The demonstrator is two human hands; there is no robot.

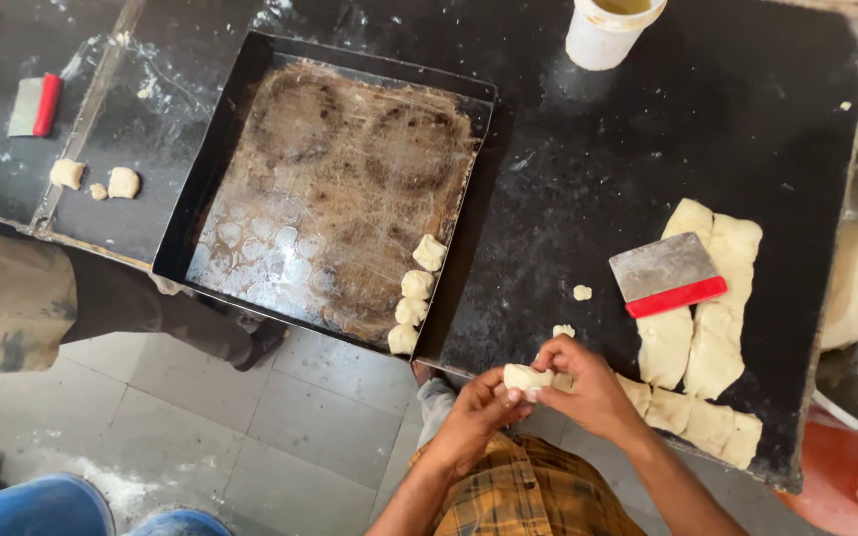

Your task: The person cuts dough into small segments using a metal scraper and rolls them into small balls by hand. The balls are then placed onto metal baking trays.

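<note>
My left hand (474,412) and my right hand (588,387) meet at the near edge of the black table (588,189), both pinching one small pale dough piece (526,376). Just right of my right hand lie long strips of dough (712,337), some cut into blocks. A metal scraper with a red handle (667,275) rests on top of those strips. To the left, a greasy black baking tray (330,189) overhangs the table edge. Several shaped dough pieces (415,293) stand in a column along its right wall.
A white cup (608,32) stands at the far table edge. Another red-handled scraper (34,105) and small dough lumps (96,181) lie at far left. Another person's legs (71,298) stand on the tiled floor. An orange bucket (851,481) sits at lower right.
</note>
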